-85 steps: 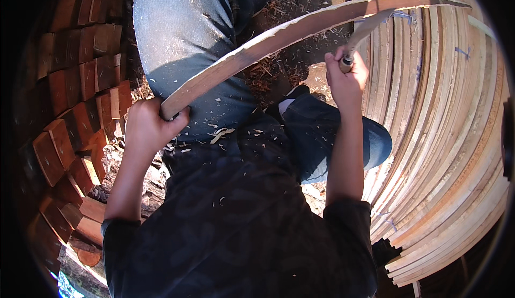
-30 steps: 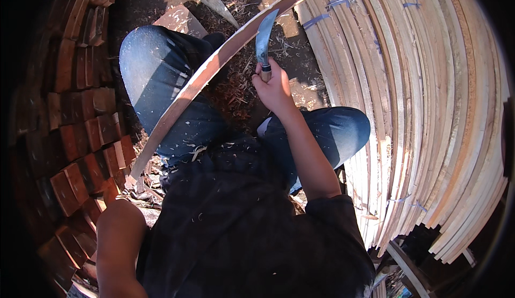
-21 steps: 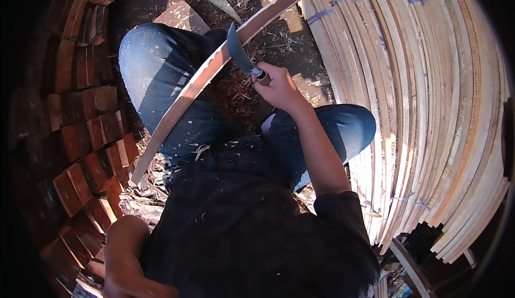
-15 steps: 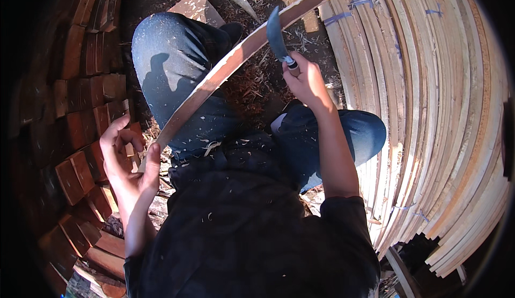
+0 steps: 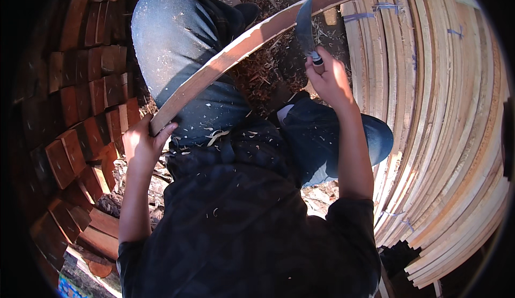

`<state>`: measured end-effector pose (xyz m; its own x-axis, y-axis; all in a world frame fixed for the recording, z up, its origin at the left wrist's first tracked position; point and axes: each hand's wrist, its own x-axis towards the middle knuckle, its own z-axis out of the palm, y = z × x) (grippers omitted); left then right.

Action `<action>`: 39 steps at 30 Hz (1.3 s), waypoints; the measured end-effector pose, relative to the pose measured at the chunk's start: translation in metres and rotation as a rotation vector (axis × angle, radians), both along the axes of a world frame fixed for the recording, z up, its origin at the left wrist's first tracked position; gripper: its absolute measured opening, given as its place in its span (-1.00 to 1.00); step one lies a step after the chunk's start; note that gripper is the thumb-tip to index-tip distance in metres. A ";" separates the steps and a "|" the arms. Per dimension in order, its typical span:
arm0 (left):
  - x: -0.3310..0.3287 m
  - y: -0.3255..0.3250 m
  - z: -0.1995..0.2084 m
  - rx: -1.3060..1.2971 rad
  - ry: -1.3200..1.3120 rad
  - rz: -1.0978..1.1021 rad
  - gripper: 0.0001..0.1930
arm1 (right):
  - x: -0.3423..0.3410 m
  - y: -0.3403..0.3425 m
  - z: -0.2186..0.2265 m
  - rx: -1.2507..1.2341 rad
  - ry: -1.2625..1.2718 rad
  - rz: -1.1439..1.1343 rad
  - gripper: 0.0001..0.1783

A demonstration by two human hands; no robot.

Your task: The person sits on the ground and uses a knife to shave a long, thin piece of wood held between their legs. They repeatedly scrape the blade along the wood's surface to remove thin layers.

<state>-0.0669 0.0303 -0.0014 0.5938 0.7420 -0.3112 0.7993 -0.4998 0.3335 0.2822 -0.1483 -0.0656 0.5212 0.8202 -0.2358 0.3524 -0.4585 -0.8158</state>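
Observation:
A long wooden strip (image 5: 236, 53) with a reddish-brown face and pale, rough edges slants from lower left to upper right across my bent left leg. My left hand (image 5: 144, 138) is closed round its near end. In my right hand (image 5: 331, 81) is a curved knife (image 5: 304, 28) with a dark blade and a short handle, its tip pointing up and away. The blade overlaps the strip's near edge in view; whether it touches the wood I cannot tell. The strip's far end reaches over the pale strips at the right.
Long pale wooden strips (image 5: 429, 121) are stacked at my right, some bound with purple ties (image 5: 387, 6). Reddish-brown wood blocks (image 5: 64, 161) are piled at my left. Shavings (image 5: 263, 78) lie on the ground and on my jeans (image 5: 177, 40).
My left hand, loosely spread before, has closed on the strip's near end. The strip has shifted right, with more of its far end showing. My right hand and the knife have moved slightly right.

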 end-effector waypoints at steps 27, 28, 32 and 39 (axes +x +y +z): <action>0.009 0.020 -0.009 -0.043 0.014 -0.039 -0.41 | -0.011 0.024 -0.023 0.342 0.614 -0.155 -0.86; 0.012 0.019 -0.009 -0.038 -0.001 -0.039 -0.41 | -0.005 0.022 -0.025 0.417 0.855 -0.343 -0.82; 0.018 0.019 -0.006 -0.032 0.033 -0.040 -0.41 | -0.026 0.024 -0.016 0.170 0.074 0.128 -0.87; 0.021 0.019 -0.009 0.001 -0.062 -0.054 -0.46 | -0.020 0.020 -0.019 0.197 0.118 0.106 -0.86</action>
